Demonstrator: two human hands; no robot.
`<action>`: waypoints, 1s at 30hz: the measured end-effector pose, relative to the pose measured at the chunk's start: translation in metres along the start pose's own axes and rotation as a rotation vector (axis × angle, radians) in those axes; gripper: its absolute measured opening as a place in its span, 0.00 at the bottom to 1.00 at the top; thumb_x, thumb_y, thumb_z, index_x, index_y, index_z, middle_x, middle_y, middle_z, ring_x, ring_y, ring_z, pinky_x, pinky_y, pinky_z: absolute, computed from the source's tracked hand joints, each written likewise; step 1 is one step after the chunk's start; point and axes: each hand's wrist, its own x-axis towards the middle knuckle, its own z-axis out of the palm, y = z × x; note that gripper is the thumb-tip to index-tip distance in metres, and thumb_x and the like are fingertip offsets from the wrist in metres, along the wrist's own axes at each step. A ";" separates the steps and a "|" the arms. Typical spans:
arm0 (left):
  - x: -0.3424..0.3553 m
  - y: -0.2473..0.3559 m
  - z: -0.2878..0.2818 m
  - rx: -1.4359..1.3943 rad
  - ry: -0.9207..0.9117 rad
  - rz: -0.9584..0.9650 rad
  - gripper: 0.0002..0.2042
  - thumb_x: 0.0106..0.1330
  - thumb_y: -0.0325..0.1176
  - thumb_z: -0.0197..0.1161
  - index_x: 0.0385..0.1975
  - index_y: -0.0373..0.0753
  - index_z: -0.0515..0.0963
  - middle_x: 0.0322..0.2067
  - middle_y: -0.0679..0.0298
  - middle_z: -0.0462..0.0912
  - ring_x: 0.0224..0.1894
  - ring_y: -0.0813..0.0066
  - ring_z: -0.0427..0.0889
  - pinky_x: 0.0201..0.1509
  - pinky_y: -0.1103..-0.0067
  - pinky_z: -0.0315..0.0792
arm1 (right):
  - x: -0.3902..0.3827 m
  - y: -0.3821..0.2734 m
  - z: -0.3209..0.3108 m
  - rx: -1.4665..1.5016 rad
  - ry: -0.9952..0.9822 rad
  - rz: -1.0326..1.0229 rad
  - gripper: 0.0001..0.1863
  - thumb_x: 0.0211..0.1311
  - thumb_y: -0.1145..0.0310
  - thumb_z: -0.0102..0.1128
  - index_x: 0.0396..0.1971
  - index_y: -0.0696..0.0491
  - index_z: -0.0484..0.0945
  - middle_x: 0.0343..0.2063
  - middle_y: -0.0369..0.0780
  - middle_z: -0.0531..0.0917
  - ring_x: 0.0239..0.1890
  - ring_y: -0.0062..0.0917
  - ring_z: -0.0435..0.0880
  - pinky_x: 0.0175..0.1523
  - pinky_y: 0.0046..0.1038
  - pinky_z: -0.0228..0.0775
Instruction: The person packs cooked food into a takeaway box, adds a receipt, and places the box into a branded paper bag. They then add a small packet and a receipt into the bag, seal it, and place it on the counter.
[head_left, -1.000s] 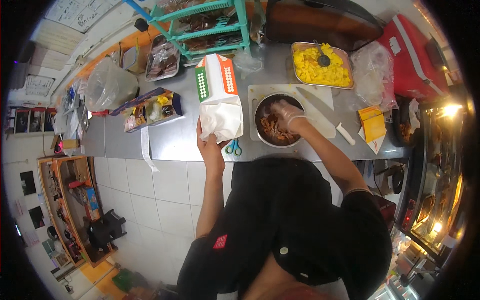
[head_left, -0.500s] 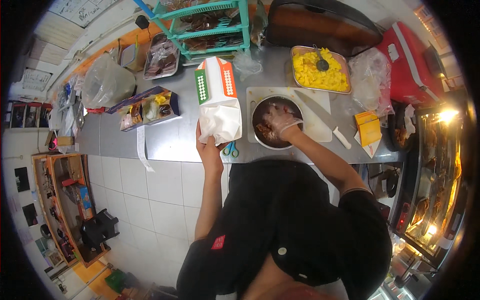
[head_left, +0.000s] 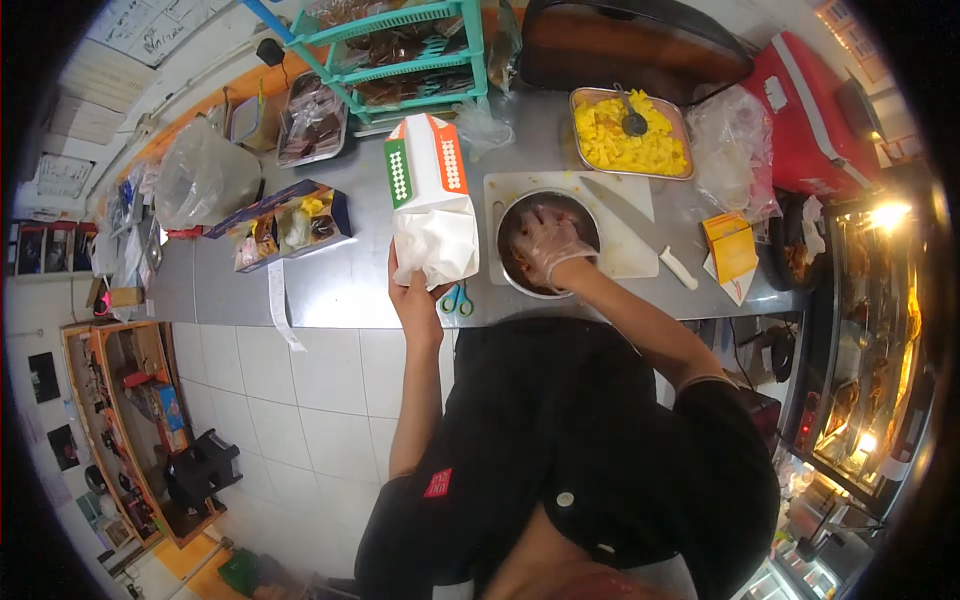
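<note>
In my left hand (head_left: 415, 298) is a white takeaway box (head_left: 428, 165) with green and orange sides, held over the counter's near edge. Crumpled white paper (head_left: 432, 245) shows at its near end, and my fingers close around that end, partly hidden under it. My right hand (head_left: 555, 245), in a clear plastic glove, is down inside a round metal bowl (head_left: 597, 245). Its fingers are spread over dark reddish-brown food there; nothing shows gripped in them. Beneath the bowl lies a white cutting board (head_left: 632, 215), with a white-handled knife (head_left: 645, 232) to the right.
Blue-handled scissors (head_left: 457, 299) lie near the counter edge. At left stands an open dark box of food (head_left: 285, 225) with a paper slip (head_left: 282, 305). Behind are a teal rack (head_left: 405, 75) and a tray of yellow chunks (head_left: 632, 135). A red cooler (head_left: 815, 115) stands right.
My right hand has shifted inside the bowl, its fingers now more spread and pointing up and left. The left hand still holds the box in about the same place. The view has shifted slightly.
</note>
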 end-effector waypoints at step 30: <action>-0.023 0.017 -0.012 -0.046 0.044 -0.015 0.32 0.65 0.20 0.43 0.72 0.43 0.57 0.62 0.55 0.71 0.55 0.63 0.80 0.43 0.71 0.85 | -0.005 0.049 0.015 0.481 0.105 -0.069 0.35 0.55 0.61 0.67 0.64 0.42 0.67 0.66 0.45 0.65 0.65 0.42 0.70 0.66 0.37 0.67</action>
